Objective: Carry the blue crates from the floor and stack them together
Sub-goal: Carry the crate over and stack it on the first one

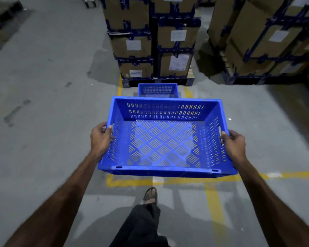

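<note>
Crate (166,139) between left hand (101,138) and right hand (233,144) grips.

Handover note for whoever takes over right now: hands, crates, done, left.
Left hand grips the left side wall of the carried blue crate; right hand grips its right side wall.
The crate is empty, held level above the floor.
Second blue crate sits on the floor ahead, in front of the stacked cartons.
Done: one crate lifted and facing the other.
Left: walk it forward and set it on the second crate. Whether more crates remain is not visible.
</note>
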Demonstrator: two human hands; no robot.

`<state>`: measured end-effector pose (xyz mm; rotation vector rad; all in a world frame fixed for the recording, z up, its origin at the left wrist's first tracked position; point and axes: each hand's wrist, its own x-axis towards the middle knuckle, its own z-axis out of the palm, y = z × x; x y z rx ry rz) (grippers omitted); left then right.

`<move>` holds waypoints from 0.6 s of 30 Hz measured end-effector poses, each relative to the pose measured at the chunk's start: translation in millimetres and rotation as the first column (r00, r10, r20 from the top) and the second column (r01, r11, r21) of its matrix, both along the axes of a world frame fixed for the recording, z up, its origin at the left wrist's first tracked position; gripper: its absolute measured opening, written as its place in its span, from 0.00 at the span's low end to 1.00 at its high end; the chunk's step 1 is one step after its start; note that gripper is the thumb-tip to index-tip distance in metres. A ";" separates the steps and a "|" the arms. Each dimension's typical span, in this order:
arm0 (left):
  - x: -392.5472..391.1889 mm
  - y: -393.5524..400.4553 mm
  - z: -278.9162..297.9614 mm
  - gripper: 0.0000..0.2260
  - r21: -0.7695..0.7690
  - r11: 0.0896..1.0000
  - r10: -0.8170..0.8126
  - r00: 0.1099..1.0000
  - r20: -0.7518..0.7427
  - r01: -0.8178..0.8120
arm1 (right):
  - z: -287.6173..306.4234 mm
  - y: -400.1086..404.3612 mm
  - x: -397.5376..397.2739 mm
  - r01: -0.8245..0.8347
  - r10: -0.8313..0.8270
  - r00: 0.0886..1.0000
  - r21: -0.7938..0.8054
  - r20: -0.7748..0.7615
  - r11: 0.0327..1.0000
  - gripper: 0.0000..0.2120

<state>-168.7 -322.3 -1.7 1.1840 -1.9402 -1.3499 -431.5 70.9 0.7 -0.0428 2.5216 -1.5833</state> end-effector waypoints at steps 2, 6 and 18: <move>-33.6 -22.6 -2.4 0.09 0.010 1.000 0.000 1.000 0.023 0.000 | -2.1 -20.8 -32.9 0.010 -0.010 1.000 0.013 0.011 1.000 0.09; -100.5 -61.3 -1.4 0.10 0.015 1.000 -0.020 0.999 0.034 0.020 | -6.5 -55.3 -96.5 0.029 -0.029 0.999 0.025 0.022 0.999 0.11; -274.4 -140.8 -20.0 0.08 0.048 0.999 0.018 0.999 0.047 -0.020 | -32.6 -143.3 -292.4 -0.024 0.025 0.998 -0.017 0.060 1.000 0.11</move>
